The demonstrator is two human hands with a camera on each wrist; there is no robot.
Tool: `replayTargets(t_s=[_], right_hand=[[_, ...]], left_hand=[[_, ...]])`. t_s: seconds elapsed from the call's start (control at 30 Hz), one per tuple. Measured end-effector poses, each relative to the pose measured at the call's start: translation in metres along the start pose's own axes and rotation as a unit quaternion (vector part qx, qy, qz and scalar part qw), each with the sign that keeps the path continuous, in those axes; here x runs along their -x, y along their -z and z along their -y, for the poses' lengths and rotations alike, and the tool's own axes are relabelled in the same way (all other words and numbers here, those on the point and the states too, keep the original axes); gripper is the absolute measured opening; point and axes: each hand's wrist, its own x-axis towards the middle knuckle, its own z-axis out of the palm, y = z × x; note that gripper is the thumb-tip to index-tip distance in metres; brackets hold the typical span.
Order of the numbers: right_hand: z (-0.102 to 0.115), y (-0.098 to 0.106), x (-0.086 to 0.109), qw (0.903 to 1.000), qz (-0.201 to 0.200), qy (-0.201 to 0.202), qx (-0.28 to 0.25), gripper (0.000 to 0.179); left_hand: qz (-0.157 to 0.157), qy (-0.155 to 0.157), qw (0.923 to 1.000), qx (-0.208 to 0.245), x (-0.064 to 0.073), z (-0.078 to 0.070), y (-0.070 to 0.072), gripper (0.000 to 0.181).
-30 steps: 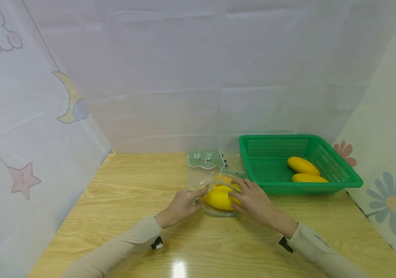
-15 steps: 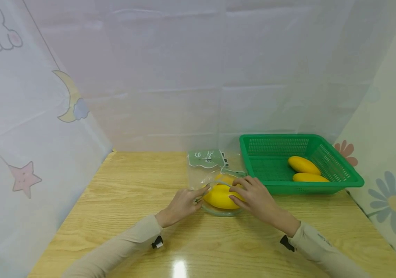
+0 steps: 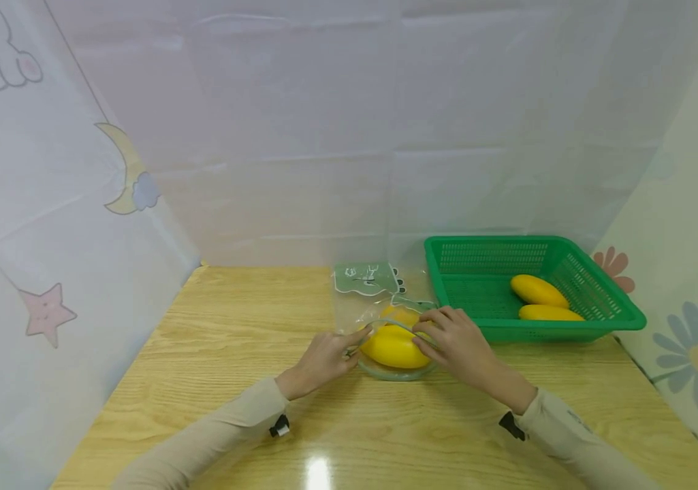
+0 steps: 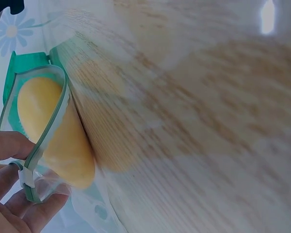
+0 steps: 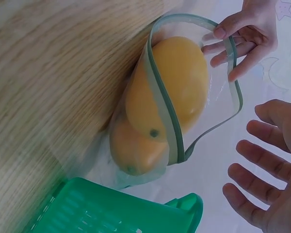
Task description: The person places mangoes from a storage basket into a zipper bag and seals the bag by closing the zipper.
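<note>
A clear zip bag (image 3: 363, 278) with a green print lies on the table, its mouth spread wide toward me. Inside are two yellow mangoes: the front mango (image 5: 179, 92) sits at the mouth, and the other mango (image 5: 136, 145) lies behind it. My left hand (image 3: 321, 361) pinches the bag's green-edged rim on the left, thumb on top, beside the white slider (image 4: 26, 177). My right hand (image 5: 276, 160) is at the right side of the mouth, its fingers spread and holding nothing, apart from the mangoes in the right wrist view.
A green plastic basket (image 3: 538, 332) stands right behind the bag's right side. In it lie a mango (image 3: 538, 291) and another mango (image 3: 549, 313). The wooden table (image 3: 232, 320) meets printed curtains at the back and sides.
My right hand has drawn back a little to the right, off the front mango that its fingers lay on. The left hand keeps its grip on the bag's rim.
</note>
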Motion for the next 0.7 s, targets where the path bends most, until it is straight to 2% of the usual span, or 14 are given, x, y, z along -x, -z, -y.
replayTargets(t_s=[0.1, 0.27, 0.4, 0.7], right_hand=[[-0.002, 0.001, 0.0, 1.0, -0.004, -0.002, -0.001, 0.017], [-0.007, 0.004, 0.001, 0.9999, -0.014, -0.005, 0.001, 0.03], [-0.01, 0.008, 0.002, 0.9999, -0.007, -0.015, 0.003, 0.02], [-0.017, 0.012, 0.003, 0.9994, -0.002, -0.033, 0.009, 0.024]], left_hand=[[-0.003, -0.003, 1.0, -0.003, 0.0, 0.0, 0.0, 0.057], [0.002, 0.001, 1.0, 0.001, 0.0, 0.0, 0.0, 0.057], [0.007, 0.004, 1.0, 0.004, -0.001, 0.0, 0.001, 0.056], [0.02, 0.011, 0.9997, 0.006, -0.001, 0.0, 0.0, 0.055]])
